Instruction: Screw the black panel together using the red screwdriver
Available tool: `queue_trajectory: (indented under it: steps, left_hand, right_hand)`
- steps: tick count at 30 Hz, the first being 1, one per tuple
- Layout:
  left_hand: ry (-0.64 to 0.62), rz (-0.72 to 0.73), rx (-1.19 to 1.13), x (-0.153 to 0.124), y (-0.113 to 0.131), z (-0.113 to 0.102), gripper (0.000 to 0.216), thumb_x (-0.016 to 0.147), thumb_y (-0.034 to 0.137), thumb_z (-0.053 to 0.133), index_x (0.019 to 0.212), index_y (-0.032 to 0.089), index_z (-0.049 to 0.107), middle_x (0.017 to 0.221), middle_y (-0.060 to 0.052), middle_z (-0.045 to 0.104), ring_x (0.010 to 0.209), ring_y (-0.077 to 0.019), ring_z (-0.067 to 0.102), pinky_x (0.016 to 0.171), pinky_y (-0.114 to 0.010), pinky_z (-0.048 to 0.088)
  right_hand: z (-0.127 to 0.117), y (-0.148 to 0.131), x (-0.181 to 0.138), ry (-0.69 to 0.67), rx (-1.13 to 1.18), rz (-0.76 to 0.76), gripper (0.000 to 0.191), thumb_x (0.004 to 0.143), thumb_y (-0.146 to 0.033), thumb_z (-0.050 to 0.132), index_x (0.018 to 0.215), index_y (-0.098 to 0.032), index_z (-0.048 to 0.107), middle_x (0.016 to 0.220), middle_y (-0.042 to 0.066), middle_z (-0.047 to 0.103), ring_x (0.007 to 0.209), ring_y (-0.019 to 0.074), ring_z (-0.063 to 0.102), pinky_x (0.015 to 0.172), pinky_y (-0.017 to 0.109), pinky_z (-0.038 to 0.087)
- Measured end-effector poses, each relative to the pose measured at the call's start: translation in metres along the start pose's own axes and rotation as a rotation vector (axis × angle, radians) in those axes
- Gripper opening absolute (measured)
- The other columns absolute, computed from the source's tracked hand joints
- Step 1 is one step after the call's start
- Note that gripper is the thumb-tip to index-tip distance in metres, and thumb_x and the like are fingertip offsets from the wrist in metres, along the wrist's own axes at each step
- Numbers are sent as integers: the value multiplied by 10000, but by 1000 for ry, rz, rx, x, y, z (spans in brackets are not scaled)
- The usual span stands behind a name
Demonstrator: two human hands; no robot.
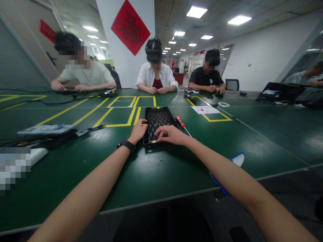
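A black rectangular plastic tray [161, 117] with rows of round pockets lies on the green table before me. My left hand [139, 130] is closed on its left rim, with the fingertips over the edge. Above the tray's near right part is my right hand [169, 133], its thumb and fingers bent together in a pinch. Whatever is between those fingertips is too small to make out. Just right of the tray, a red-handled screwdriver [179, 121] rests with its shaft pointing towards me, partly behind my right hand.
A blue-and-white object [237, 160] lies partly under my right forearm. Cables and a flat device [45, 129] sit at left. Across the table are several people, a paper sheet [205, 110] and a white tape roll [223, 105]. Yellow tape lines [113, 125] mark the tabletop.
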State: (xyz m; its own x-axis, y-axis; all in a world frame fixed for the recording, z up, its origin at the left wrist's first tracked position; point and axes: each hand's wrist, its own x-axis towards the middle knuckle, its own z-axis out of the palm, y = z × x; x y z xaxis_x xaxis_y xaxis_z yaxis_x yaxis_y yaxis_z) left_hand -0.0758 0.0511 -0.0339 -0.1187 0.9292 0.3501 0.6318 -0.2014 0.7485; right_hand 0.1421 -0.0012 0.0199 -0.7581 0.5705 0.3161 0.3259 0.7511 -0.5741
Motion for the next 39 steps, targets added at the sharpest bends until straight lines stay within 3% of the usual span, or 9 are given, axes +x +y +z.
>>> queue_trajectory:
  steps: [28,34,39]
  left_hand:
    - [1,-6,0,-1,3,-1,385,702,180,422,1061,154,561,1074,-83,618,1001,-214,562,909,-342,434]
    - [7,-6,-4,-3,4,-1,369,717,193,419,1057,159,559,1078,-79,613,995,-205,563,901,-335,438]
    - [6,2,-1,-2,1,-1,364,722,197,420,1057,150,553,1075,-92,611,998,-211,562,899,-342,437]
  right_hand:
    - [0,5,1,-27,16,-6,222,764,-241,644,966,-149,629,813,28,707,754,132,650,756,249,438]
    - [-1,6,3,-20,-145,-61,139,779,-276,633,830,-161,692,845,35,694,788,134,603,772,256,409]
    - [-1,7,3,-21,-193,-53,161,787,-300,629,847,-170,704,838,36,689,794,136,577,770,261,394]
